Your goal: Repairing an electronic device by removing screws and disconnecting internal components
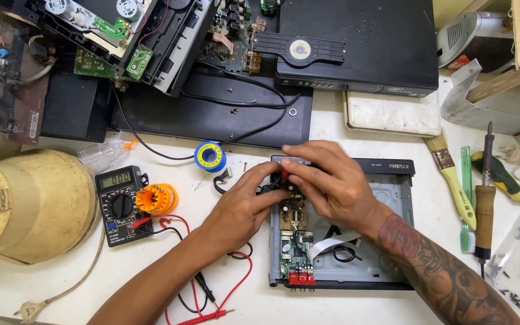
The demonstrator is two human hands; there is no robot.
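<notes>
An opened grey metal player chassis point(392, 198) lies on the white table. A brown power board point(294, 213) and a green board point(292, 253) with red sockets sit along its left side. My left hand point(242, 207) reaches in from the lower left, its fingers pinching a black cable at the chassis's upper left corner. Over the same corner my right hand point(326, 180) closes its fingers on a small red and black part on the power board. A white ribbon cable point(331, 244) curls beside the boards.
A black multimeter point(120, 203) with red and black leads, an orange wire spool point(156, 198) and a blue solder reel point(210, 156) lie left. A paintbrush point(452, 177), toothbrush, soldering iron point(484, 207) and screwdriver lie right. Dismantled players fill the back. A yellowed cylinder point(31, 204) stands far left.
</notes>
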